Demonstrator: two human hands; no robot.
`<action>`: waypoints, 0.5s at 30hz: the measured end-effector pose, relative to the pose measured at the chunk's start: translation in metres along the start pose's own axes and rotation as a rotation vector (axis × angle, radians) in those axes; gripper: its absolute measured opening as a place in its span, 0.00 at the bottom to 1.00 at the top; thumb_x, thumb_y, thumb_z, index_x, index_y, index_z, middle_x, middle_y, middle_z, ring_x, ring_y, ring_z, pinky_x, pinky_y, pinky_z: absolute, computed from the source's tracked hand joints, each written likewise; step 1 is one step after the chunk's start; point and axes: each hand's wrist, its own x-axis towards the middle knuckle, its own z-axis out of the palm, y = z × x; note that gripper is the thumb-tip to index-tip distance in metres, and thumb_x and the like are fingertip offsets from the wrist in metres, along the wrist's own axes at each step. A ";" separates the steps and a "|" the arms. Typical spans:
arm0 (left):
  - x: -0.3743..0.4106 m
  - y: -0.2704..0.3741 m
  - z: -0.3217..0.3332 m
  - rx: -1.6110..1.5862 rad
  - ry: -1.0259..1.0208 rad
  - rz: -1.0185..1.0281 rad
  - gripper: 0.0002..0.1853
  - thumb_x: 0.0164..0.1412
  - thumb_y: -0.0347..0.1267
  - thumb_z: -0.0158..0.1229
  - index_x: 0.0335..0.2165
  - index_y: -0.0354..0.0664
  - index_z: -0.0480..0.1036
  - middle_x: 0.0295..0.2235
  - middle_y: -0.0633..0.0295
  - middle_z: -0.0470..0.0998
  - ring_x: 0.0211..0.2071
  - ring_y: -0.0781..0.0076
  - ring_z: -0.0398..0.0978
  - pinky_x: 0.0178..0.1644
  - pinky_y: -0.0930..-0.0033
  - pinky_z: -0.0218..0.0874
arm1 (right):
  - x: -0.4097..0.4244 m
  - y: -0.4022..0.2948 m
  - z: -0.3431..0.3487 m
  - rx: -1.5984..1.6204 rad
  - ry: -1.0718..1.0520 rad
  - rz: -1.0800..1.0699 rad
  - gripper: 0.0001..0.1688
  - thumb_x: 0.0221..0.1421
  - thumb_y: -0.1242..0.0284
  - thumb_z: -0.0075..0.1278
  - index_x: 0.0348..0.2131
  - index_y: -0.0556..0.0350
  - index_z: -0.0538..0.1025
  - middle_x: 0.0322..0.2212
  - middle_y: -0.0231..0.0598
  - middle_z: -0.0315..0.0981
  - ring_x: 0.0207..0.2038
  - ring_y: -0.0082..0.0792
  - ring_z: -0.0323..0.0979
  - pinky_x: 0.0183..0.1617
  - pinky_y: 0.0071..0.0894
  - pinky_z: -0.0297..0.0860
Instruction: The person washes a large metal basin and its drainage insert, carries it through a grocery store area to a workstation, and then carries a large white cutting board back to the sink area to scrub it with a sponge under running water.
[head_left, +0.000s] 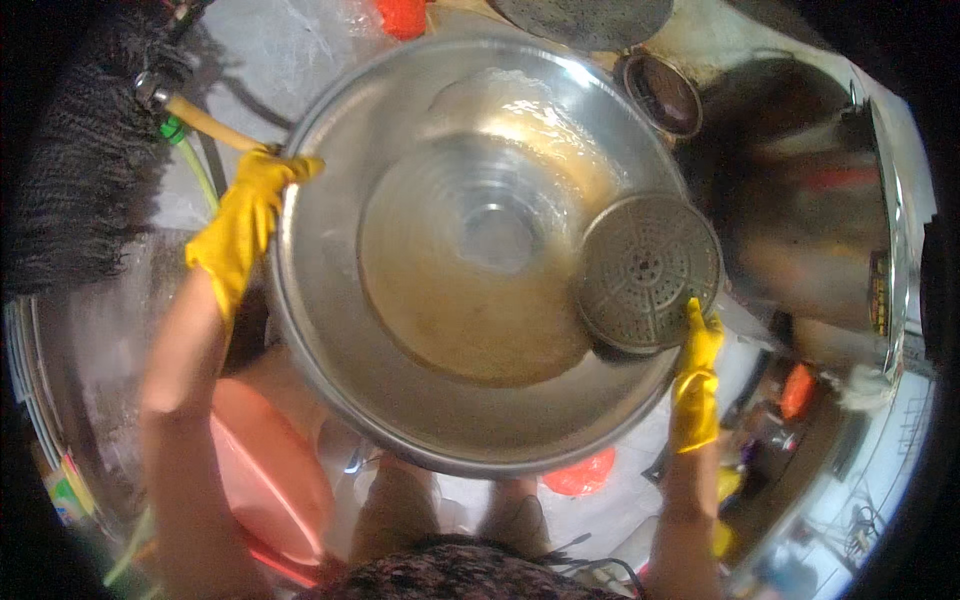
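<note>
A large round stainless steel basin (420, 420) lies in front of me, with shallow brownish water (480, 330) in its bottom and along its far right wall. My left hand (259, 195), in a yellow rubber glove, grips the basin's left rim. My right hand (701, 337), also in a yellow glove, is at the right rim, its fingers closed on the near edge of a round perforated metal steamer plate (649, 274). The plate leans over the right inner side of the basin. Whether the right hand also grips the rim cannot be told.
A tap with a tan hose (214, 127) is at upper left, beside dark shaggy fabric (67, 172). A pink plastic tub (262, 465) stands lower left. A big metal pot (810, 225) is at right, near a small dark bowl (664, 94). A red plastic item (581, 472) lies below the basin.
</note>
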 end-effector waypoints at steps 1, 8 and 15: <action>-0.008 -0.008 0.009 -0.054 -0.014 -0.025 0.24 0.51 0.33 0.72 0.44 0.27 0.78 0.32 0.52 0.82 0.31 0.63 0.80 0.37 0.64 0.72 | 0.011 -0.004 -0.016 -0.098 0.005 0.030 0.18 0.60 0.66 0.64 0.44 0.61 0.80 0.35 0.32 0.80 0.35 0.26 0.74 0.41 0.29 0.71; -0.028 -0.096 0.069 0.131 -0.126 -0.386 0.19 0.49 0.34 0.71 0.40 0.35 0.82 0.37 0.49 0.82 0.33 0.57 0.80 0.37 0.59 0.69 | 0.077 -0.132 -0.037 -0.520 -0.210 -0.246 0.18 0.60 0.67 0.61 0.45 0.59 0.80 0.42 0.39 0.80 0.45 0.36 0.76 0.49 0.37 0.71; -0.071 -0.165 0.129 -0.243 -0.467 -0.479 0.21 0.56 0.42 0.65 0.42 0.39 0.83 0.41 0.56 0.84 0.37 0.58 0.79 0.45 0.58 0.68 | -0.012 -0.310 0.051 -1.205 -0.630 -1.025 0.18 0.65 0.67 0.51 0.50 0.54 0.79 0.48 0.43 0.79 0.51 0.41 0.75 0.59 0.38 0.67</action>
